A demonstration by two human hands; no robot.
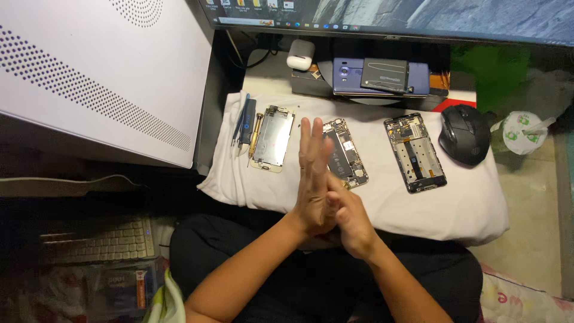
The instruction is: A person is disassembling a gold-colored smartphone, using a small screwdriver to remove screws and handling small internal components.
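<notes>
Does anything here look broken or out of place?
Three opened phones lie on the white cloth with their insides bare. A loose dark battery sits askew on a blue phone. Both hands are pressed together, holding nothing.

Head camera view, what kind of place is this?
Probably a home phone-repair spot: opened phones and screwdrivers lie on a white pillow under a monitor, with a mouse beside them.

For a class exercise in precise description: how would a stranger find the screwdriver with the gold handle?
Start at the white cloth under the opened phones. At its left end lie thin tools beside a silver phone frame. The screwdriver touches that frame; its neighbours are blue and black.
</notes>
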